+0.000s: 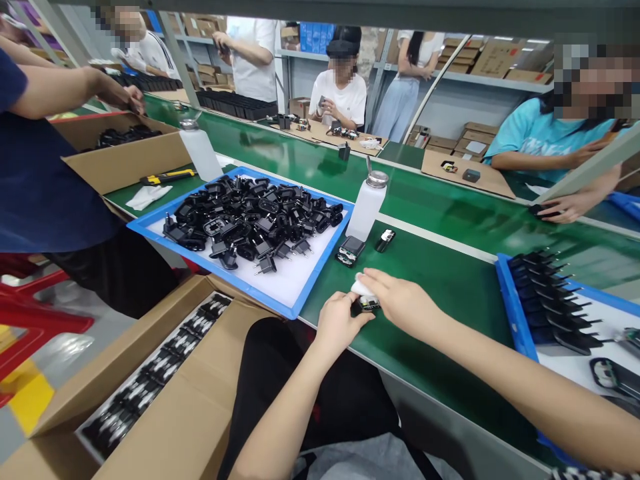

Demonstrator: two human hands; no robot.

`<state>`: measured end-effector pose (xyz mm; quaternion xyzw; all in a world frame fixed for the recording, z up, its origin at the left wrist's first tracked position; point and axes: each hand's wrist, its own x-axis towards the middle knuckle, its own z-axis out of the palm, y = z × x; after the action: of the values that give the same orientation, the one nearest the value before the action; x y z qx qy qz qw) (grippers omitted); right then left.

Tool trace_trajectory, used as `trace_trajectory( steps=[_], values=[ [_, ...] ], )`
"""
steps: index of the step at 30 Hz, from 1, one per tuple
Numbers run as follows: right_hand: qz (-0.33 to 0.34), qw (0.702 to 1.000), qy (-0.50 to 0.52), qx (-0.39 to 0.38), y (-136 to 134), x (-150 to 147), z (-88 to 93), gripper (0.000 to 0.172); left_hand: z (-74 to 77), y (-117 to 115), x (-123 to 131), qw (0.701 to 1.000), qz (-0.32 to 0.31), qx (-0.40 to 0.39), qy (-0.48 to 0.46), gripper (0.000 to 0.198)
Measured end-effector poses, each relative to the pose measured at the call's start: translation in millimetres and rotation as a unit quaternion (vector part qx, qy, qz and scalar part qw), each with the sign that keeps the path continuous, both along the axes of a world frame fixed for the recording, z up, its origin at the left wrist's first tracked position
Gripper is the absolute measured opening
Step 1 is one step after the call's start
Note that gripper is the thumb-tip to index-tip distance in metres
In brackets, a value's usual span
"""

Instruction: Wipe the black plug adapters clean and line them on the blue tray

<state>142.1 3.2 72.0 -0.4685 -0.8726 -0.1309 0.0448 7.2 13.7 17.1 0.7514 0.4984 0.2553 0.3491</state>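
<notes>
Close to the bench's near edge, my left hand (341, 321) grips a small black power adapter (369, 304) whose inner circuit parts show at its open end. My right hand (403, 303) pinches a white wipe (361, 287) against the top of that adapter. Just beyond my hands, a black adapter (350, 251) with an open end rests on the green bench, and a smaller open black piece (386, 240) lies to its right. A white dispenser bottle (367, 205) with a metal top stands behind them.
Left of my hands, a blue-rimmed tray (295, 310) holds a heap of black plug adapters. A cardboard box (200, 373) of packed parts sits below it. Another blue tray (517, 313) with rows of adapters is at right. Co-workers sit and stand across the green belt (425, 207).
</notes>
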Motion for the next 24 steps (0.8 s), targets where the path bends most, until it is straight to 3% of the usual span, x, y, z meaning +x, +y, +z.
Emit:
trace_trajectory(
  steps=[2,4,8,10,14,19,24],
  values=[
    [0.07,0.997,-0.037,0.003,-3,-4,-4.5,0.034,0.4,0,0,1.0,-0.002,-0.001,0.0,0.027],
    [0.092,0.993,-0.069,0.012,-8,7,-6.8,0.033,0.4,0,0,1.0,-0.005,-0.002,-0.006,0.029],
    [0.043,0.992,-0.116,-0.002,-15,45,-4.3,0.034,0.1,0,0,1.0,-0.002,-0.006,-0.015,0.032],
    [-0.002,0.996,-0.087,-0.019,-15,54,-1.0,0.038,0.0,0,0,1.0,0.001,-0.011,-0.017,0.032],
    [-0.06,0.998,0.029,0.019,-11,32,1.6,0.039,-0.6,1,0,1.0,-0.003,-0.012,-0.011,0.033],
    [0.069,0.996,-0.01,0.061,-16,-2,-9.4,0.037,-1.0,0,1,1.0,-0.007,0.002,-0.02,0.024],
    [0.121,0.99,-0.052,0.057,-26,22,-16.3,0.034,3.3,-2,2,1.0,-0.014,0.01,-0.004,0.033]
  ],
)
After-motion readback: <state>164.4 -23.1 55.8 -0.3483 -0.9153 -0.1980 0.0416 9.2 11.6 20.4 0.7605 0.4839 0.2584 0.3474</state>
